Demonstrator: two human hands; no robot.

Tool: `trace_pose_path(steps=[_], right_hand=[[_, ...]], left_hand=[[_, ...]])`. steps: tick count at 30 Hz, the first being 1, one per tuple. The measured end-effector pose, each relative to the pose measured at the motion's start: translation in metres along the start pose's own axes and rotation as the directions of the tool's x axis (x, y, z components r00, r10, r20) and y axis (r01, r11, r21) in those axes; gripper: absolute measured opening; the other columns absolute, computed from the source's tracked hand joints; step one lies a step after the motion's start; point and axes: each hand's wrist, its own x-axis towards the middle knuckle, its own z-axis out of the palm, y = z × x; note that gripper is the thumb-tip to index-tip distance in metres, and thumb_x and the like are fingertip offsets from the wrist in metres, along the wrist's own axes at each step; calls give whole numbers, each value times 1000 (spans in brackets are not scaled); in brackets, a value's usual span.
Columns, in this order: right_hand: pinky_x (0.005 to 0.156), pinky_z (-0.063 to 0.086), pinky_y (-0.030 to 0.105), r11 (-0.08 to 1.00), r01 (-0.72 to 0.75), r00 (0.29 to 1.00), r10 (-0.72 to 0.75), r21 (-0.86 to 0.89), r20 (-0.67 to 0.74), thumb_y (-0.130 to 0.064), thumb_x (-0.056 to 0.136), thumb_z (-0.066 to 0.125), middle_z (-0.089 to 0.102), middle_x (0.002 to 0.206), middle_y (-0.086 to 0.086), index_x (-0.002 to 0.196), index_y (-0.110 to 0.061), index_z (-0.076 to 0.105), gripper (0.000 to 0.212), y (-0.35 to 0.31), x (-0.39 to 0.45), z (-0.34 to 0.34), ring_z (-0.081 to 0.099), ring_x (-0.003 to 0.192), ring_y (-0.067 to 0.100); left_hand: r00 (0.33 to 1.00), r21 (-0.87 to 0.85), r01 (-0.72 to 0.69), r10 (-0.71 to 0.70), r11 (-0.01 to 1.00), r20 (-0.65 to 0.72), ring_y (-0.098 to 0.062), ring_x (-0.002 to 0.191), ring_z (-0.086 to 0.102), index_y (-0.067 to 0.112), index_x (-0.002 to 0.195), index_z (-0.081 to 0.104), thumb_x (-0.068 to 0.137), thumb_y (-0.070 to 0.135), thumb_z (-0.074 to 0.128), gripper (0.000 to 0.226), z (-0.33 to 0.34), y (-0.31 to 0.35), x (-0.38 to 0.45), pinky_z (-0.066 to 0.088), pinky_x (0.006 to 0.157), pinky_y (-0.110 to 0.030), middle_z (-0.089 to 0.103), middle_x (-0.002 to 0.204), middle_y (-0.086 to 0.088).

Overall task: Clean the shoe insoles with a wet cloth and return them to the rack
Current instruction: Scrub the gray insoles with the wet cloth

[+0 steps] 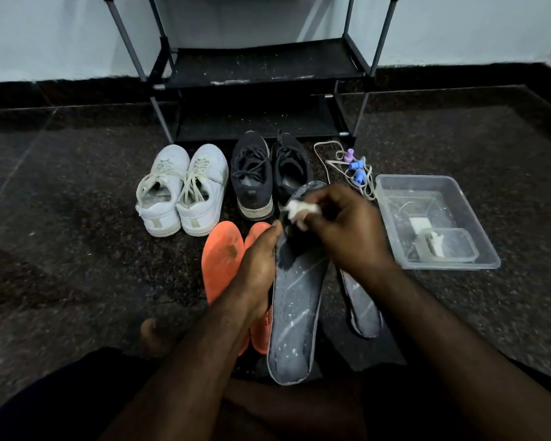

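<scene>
My left hand grips the left edge of a grey insole that stands tilted over my lap, speckled with white spots. My right hand pinches a small white cloth against the insole's dark, wet upper part. A second grey insole lies on the floor to the right, partly behind my right forearm. Two orange insoles lie on the floor to the left, the nearer one mostly hidden by my left arm. The black shoe rack stands against the wall.
White sneakers and black sneakers stand in front of the rack. A clear plastic tub holding a smaller container sits at the right. Laces with purple and blue clips lie beside it. My bare foot rests at lower left.
</scene>
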Motion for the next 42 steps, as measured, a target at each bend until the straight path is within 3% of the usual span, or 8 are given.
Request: trace_pose_path(steps=[4, 11, 15, 18, 28, 33, 38, 42], right_hand=[[82, 58, 39, 1000, 11, 994, -13, -21, -112, -17, 83, 71, 73, 93, -10, 99, -28, 72, 19, -1, 7, -18, 69, 86, 7], [78, 50, 22, 930, 171, 985, -153, -325, 78, -21, 86, 71, 73, 96, -3, 102, -20, 75, 16, -3, -6, 7, 66, 86, 10], [76, 51, 26, 921, 216, 976, -190, -325, 110, -19, 85, 70, 72, 93, -3, 100, -20, 75, 15, -3, -11, 10, 66, 84, 12], [78, 53, 27, 943, 155, 986, -168, -293, -18, -14, 83, 70, 72, 94, -4, 98, -19, 74, 16, -2, -3, 7, 66, 83, 10], [79, 49, 24, 933, 156, 983, -178, -323, -38, -13, 83, 70, 70, 95, -2, 97, -17, 73, 15, -3, -1, 11, 63, 87, 13], [69, 42, 9, 939, 183, 982, -159, -290, 105, -16, 83, 72, 73, 88, -6, 94, -19, 75, 12, -5, -11, 17, 65, 80, 6], [75, 53, 30, 926, 168, 984, -180, -338, -3, -14, 84, 70, 70, 92, -2, 97, -17, 72, 14, -2, -2, 9, 65, 83, 12], [75, 54, 29, 932, 208, 974, -170, -296, 150, -19, 86, 69, 73, 91, -4, 97, -21, 74, 12, -4, -16, 17, 67, 81, 10]], left_hand=[[999, 16, -43, 43, 999, 5, -49, 122, 56, -9, 135, 49, 77, 48, 68, 83, -2, -3, 4, 40, 109, -62, 59, 130, -33], [999, -47, 20, -18, 999, 39, -52, 129, 49, -7, 136, 51, 86, 41, 66, 72, 2, 1, -3, 35, 113, -63, 53, 135, -38], [1000, -11, 28, -28, 1000, 5, -45, 117, 61, -6, 130, 59, 99, 35, 50, 53, 2, 3, 0, 48, 103, -49, 61, 127, -33], [1000, -22, -3, 3, 1000, 21, -54, 125, 51, -11, 131, 52, 86, 42, 68, 71, 3, 2, 0, 39, 110, -61, 53, 132, -40], [998, -17, 67, -67, 998, 24, -40, 120, 58, -3, 131, 60, 104, 32, 38, 49, 2, -6, 4, 40, 112, -51, 61, 131, -29], [999, -20, 33, -33, 999, 29, -35, 105, 64, 2, 113, 67, 104, 29, 38, 40, -1, -6, 7, 50, 95, -42, 67, 114, -26], [997, -1, 48, -48, 999, 58, -39, 114, 65, 0, 129, 64, 101, 36, 44, 49, -2, -7, 6, 49, 104, -49, 66, 125, -26], [999, -13, 40, -40, 999, 0, -43, 122, 59, -4, 134, 57, 103, 37, 44, 52, -5, -7, 10, 43, 110, -52, 61, 129, -31]])
